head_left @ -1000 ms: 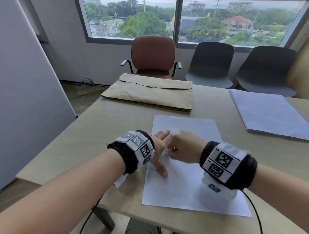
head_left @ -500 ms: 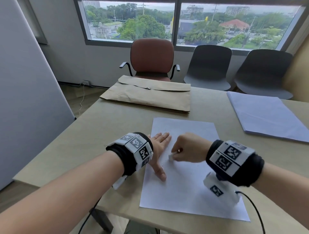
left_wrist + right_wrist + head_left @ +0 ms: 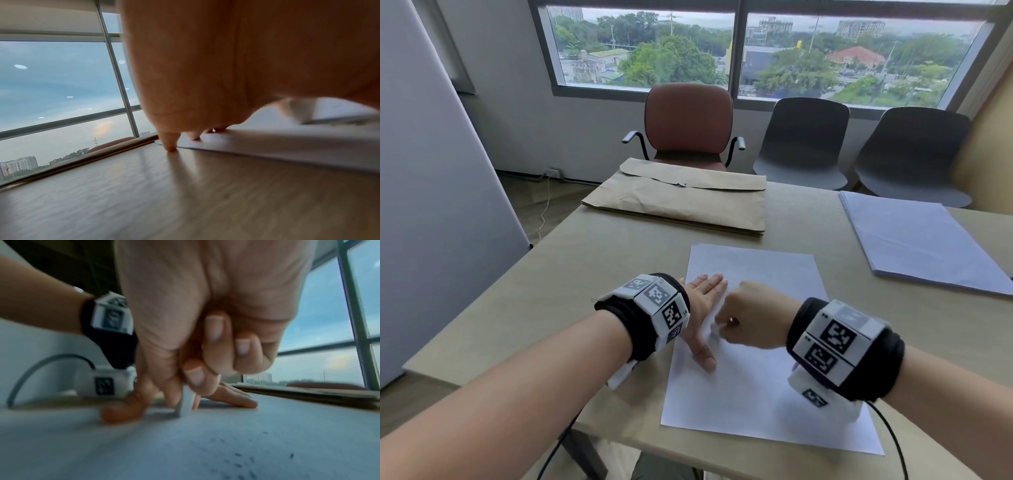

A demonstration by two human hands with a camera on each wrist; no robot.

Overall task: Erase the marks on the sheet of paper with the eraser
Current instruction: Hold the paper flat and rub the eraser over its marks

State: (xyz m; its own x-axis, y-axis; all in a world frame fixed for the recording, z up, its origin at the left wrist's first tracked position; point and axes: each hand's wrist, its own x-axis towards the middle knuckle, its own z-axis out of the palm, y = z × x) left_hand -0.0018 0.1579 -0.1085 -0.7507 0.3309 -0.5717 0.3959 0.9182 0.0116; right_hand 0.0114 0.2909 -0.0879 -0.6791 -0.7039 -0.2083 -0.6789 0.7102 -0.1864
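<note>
- The white rectangular sheet of paper (image 3: 753, 342) lies flat on the pale wooden table (image 3: 585, 274), its near edge close to the table's near edge.
- The left hand (image 3: 702, 308) lies palm down on the left margin of the sheet, fingers straight and close together, thumb stretched toward the sheet's near edge; it grasps nothing and simply presses the paper down.
- In the left wrist view the fingertips (image 3: 170, 146) touch down where the sheet's edge meets the bare table.
- The right hand (image 3: 753, 315) sits just right of the left hand, over the sheet, clenched into a loose fist that pinches the small white block eraser (image 3: 186, 402) between thumb and curled fingers.
- In the right wrist view the eraser's lower end touches the paper, close beside the left thumb.
- Small dark specks (image 3: 244, 462) lie scattered on the sheet nearer the camera than the eraser; whether they are pencil marks or eraser crumbs I cannot tell.
- Both wrists carry black bands with white blocks printed in black-and-white square patterns (image 3: 657, 301), and a black cable (image 3: 893, 442) runs from the right one.
- Beyond the sheet lies a flat brown paper envelope (image 3: 681, 202); to the sheet's far right lies a stack of pale lilac paper (image 3: 924, 243).
- Beyond the envelope stand a brown armchair (image 3: 688, 120) and two dark grey chairs (image 3: 804, 140) under a wide window (image 3: 756, 48).
</note>
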